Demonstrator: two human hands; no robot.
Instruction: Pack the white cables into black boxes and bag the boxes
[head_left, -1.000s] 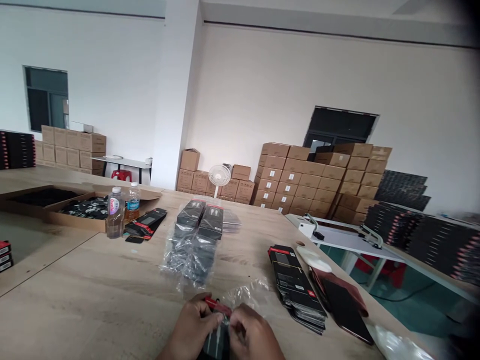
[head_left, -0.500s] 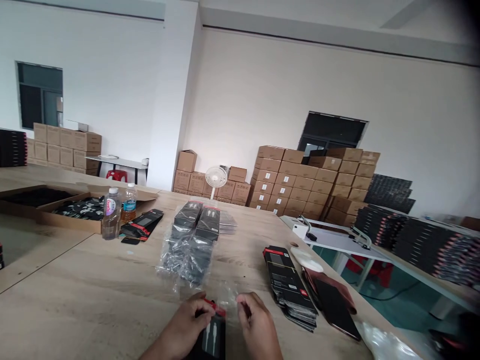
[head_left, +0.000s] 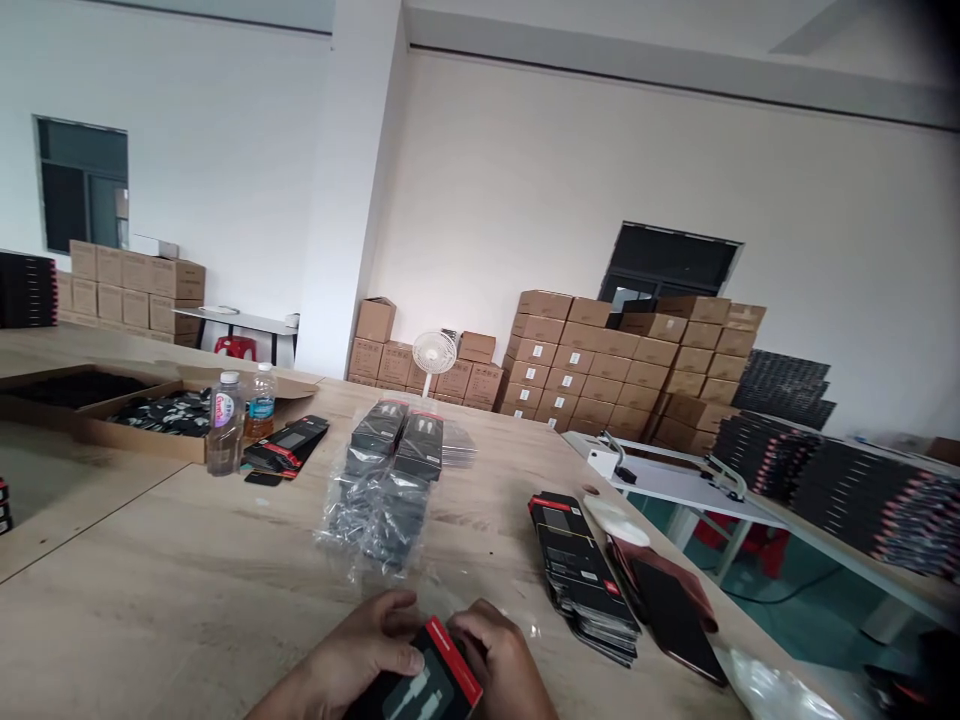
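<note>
A black and red cable box [head_left: 420, 690], printed with white cable plugs, tilts at the bottom centre. My left hand [head_left: 360, 650] grips it from the left, thumb pressed on its front face. My right hand [head_left: 502, 655] is closed against the box's right edge, its fingertips partly hidden behind the box. Clear plastic lies faintly on the table just beyond both hands. Farther ahead stand two rows of similar boxes [head_left: 417, 445], with crumpled clear plastic bags [head_left: 360, 515] over their near part. To the right lies a stack of flat black and red cartons [head_left: 581, 570].
A dark phone [head_left: 675, 620] and a clear plastic bag [head_left: 772, 685] lie along the right edge. Two bottles [head_left: 224, 425] stand left beside an open carton [head_left: 150, 448]. A white fan [head_left: 434, 353] and stacked brown cartons [head_left: 577, 345] stand behind.
The box has risen and tilted, with its red top turning toward the right. My right hand has moved from a pinch on clear plastic to the box's edge.
</note>
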